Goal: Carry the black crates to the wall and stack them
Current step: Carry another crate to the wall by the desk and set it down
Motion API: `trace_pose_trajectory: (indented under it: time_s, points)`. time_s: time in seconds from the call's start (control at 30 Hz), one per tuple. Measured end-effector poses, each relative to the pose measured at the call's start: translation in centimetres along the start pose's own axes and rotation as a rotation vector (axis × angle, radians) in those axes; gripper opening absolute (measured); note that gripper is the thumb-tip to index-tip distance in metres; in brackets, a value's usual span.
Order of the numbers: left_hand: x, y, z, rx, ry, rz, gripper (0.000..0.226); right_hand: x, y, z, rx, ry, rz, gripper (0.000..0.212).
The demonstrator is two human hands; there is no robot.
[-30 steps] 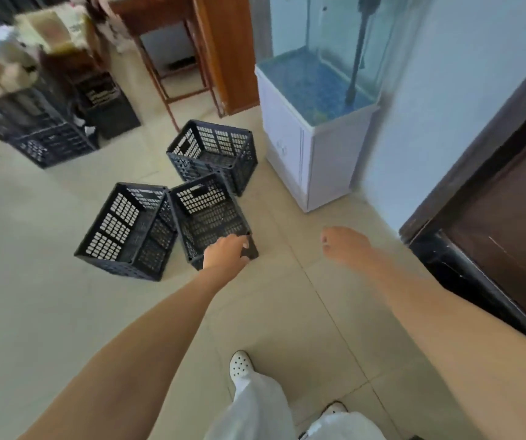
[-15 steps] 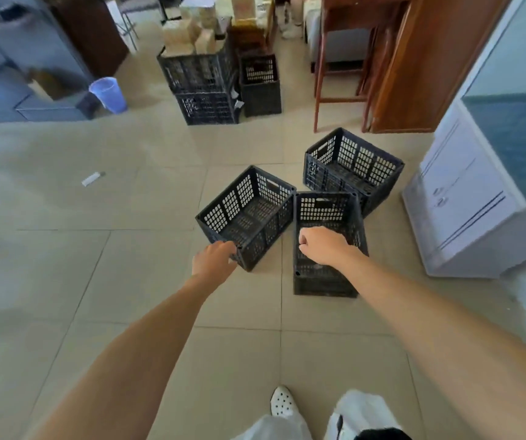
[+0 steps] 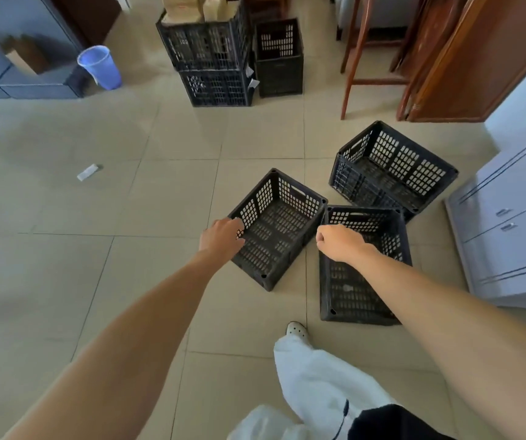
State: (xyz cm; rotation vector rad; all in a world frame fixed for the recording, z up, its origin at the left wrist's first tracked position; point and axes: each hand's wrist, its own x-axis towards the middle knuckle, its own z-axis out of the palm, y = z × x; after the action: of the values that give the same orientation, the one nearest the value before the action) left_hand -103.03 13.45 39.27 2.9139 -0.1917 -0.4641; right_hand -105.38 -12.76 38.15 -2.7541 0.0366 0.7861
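Three empty black crates stand on the tiled floor. My left hand (image 3: pixel 222 238) is at the near-left rim of the left crate (image 3: pixel 282 223), its fingers curled over the edge. My right hand (image 3: pixel 341 241) is a closed fist over the far-left corner of the near-right crate (image 3: pixel 363 281), beside the gap between the two crates; I cannot see it grip anything. The third crate (image 3: pixel 394 166) sits behind them, touching the near-right one.
At the back stand stacked black crates (image 3: pixel 210 49) with cardboard boxes and one more crate (image 3: pixel 279 58). A blue bucket (image 3: pixel 99 66) is at the back left, wooden stool legs (image 3: pixel 353 58) at the back right, a white cabinet (image 3: pixel 509 233) on the right. A paper scrap (image 3: pixel 87 172) lies on the floor.
The view has come closer to the crates. My left hand moved from the left crate's near corner to its near-left rim. My right hand shifted left to the near-right crate's corner.
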Motion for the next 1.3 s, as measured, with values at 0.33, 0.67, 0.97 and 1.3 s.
trace_pose_trajectory:
  time_s: [0.33, 0.67, 0.97, 1.3]
  points:
    - [18.1, -5.9, -3.2, 0.074, -0.087, 0.091, 0.034, 15.0, -3.8, -3.4, 0.066, -0.087, 0.174, 0.027]
    - [34.0, -11.2, 1.0, 0.057, -0.256, 0.193, 0.030, 26.5, -4.8, 1.4, 0.131, -0.214, 0.412, 0.030]
    - [43.7, -13.5, 10.6, 0.033, -0.324, 0.171, 0.035, 35.7, -2.1, 8.2, 0.230, -0.244, 0.591, 0.037]
    - [49.6, -17.1, 26.3, -0.106, -0.387, 0.046, 0.058, 42.0, 2.2, 20.9, 0.343, -0.339, 0.754, 0.059]
